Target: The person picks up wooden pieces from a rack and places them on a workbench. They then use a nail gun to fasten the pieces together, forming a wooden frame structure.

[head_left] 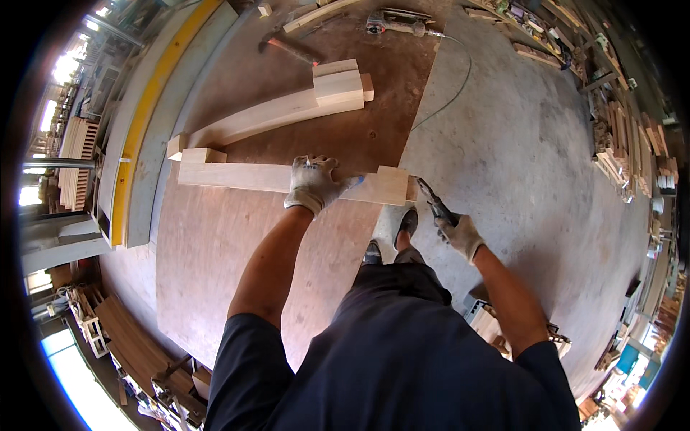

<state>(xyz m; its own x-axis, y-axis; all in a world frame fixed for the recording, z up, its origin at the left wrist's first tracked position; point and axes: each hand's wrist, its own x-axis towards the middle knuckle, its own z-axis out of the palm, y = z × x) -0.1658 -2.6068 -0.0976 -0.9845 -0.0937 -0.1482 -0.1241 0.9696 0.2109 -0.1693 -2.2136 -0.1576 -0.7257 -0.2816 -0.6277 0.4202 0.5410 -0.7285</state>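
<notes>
A pale wooden beam [244, 176] with a raised block at each end lies across in front of me. My left hand [314, 183], in a grey-white work glove, grips it right of its middle, with the thumb stretched along the wood. My right hand [460, 235], gloved too, is closed around a dark hand tool [440, 208] with a slender metal head; its exact kind is unclear. The tool's tip is at the beam's right end, and I cannot tell whether it touches. Beyond lies a second, similar wooden beam [280, 111], slanting up to the right.
A hammer [291, 50] and a corded power tool [399, 25] lie on the brown board [237, 251] at the far side. A cable [467, 72] trails over the grey floor [517, 144]. Along the left runs a yellow-edged beam [154, 93]; timber stacks [618, 136] line the right.
</notes>
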